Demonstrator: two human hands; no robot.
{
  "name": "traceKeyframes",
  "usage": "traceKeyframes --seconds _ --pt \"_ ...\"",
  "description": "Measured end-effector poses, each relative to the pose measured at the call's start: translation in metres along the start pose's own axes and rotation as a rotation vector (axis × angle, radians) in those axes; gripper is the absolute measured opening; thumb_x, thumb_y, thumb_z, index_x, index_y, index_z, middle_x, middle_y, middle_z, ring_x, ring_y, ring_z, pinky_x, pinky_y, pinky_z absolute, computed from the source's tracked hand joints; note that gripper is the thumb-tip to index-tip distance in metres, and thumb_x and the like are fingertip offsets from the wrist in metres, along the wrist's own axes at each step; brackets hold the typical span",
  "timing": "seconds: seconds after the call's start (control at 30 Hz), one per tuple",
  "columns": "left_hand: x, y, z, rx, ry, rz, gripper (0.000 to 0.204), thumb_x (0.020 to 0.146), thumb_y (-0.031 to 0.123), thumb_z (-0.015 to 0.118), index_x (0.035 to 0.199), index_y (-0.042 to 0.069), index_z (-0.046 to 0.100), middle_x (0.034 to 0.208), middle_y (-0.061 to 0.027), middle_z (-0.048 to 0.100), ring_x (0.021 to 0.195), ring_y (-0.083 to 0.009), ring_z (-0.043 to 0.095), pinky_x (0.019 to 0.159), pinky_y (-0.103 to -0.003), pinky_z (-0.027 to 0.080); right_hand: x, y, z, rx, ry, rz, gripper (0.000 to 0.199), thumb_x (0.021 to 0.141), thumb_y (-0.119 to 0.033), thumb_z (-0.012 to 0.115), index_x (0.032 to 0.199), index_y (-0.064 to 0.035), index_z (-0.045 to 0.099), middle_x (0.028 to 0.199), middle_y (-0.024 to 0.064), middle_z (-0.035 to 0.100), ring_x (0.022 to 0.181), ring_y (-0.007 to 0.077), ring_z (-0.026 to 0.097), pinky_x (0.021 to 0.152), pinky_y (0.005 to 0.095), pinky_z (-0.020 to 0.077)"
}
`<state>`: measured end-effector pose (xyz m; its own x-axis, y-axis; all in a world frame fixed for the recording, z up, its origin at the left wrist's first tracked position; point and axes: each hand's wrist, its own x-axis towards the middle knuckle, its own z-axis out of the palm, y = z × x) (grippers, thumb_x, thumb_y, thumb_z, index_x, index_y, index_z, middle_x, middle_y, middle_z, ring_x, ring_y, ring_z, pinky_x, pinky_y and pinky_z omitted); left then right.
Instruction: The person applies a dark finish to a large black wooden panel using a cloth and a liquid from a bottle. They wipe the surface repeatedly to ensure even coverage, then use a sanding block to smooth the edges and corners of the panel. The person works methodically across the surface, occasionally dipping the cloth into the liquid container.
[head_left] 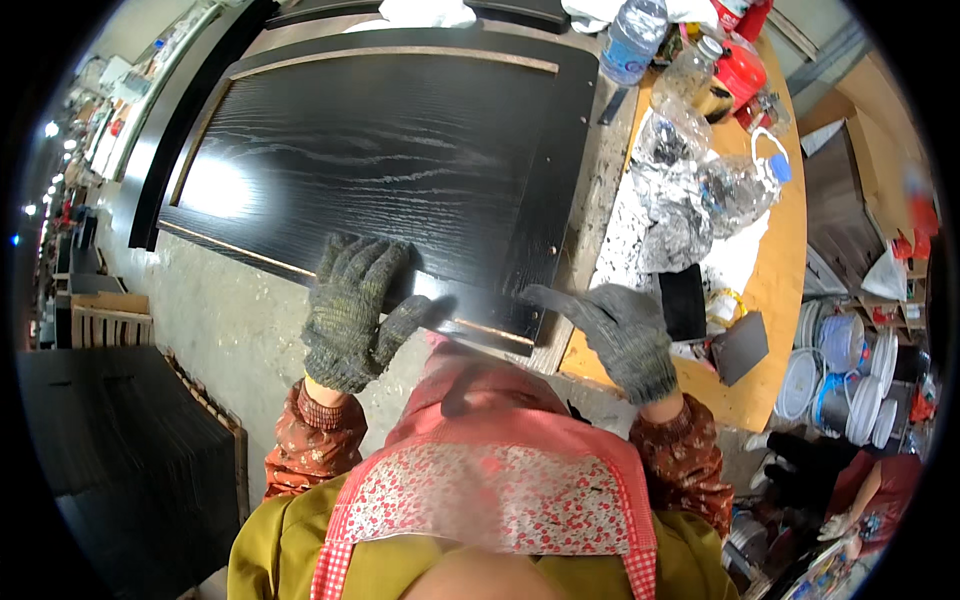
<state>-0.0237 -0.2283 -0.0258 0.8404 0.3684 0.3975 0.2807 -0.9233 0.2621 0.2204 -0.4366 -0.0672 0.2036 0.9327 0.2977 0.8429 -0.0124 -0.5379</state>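
A black wood-grained panel [400,150] with a raised frame lies in front of me; pale bare strips show along parts of its edges. My left hand [355,315], in a dark grey knit glove, lies on its near edge, fingers stretched over the surface and thumb pointing right. My right hand [620,335], gloved alike, is at the near right corner. One finger reaches left to the panel's frame, while the others look bent and partly hidden. No held object shows in either hand.
To the right, a wooden table [785,300] carries crumpled plastic, a black block [683,303] and a water bottle [634,40]. Dark panels are stacked [130,430] at lower left. Several white buckets [865,400] stand at far right, near another person [870,490].
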Motion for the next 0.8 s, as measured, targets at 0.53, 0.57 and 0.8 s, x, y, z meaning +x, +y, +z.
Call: traceKeyframes --seconds 0.53,0.57,0.8 --pt "-0.01 -0.018 0.004 -0.112 0.099 -0.034 0.039 0.095 0.034 0.043 0.113 0.003 0.06 0.105 -0.0145 0.065 0.095 -0.0367 0.06 0.1 -0.056 0.034 0.035 -0.004 -0.036 0.489 0.197 0.461 0.017 0.091 -0.02 0.064 0.094 -0.0034 0.065 0.07 0.0072 0.06 0.058 0.0151 0.056 0.053 0.0283 0.0469" --pt "-0.01 -0.019 0.005 -0.139 0.099 -0.05 0.038 0.094 0.034 0.044 0.111 0.004 0.06 0.105 -0.0144 0.064 0.094 -0.0376 0.06 0.1 -0.056 0.034 0.055 -0.011 -0.045 0.336 0.147 0.453 0.018 0.093 -0.021 0.06 0.091 -0.0032 0.064 0.068 0.0073 0.061 0.057 0.0149 0.056 0.053 0.0283 0.0459" --pt "-0.019 -0.023 -0.008 -0.118 0.267 -0.061 0.036 0.09 0.029 0.054 0.112 0.001 0.058 0.097 -0.0154 0.064 0.087 -0.0384 0.057 0.086 -0.05 0.041 0.196 0.059 -0.016 -0.001 0.335 -0.039 0.028 0.097 -0.026 0.051 0.108 -0.003 0.064 0.092 0.0161 0.066 0.089 0.0331 0.062 0.081 0.0388 0.048"
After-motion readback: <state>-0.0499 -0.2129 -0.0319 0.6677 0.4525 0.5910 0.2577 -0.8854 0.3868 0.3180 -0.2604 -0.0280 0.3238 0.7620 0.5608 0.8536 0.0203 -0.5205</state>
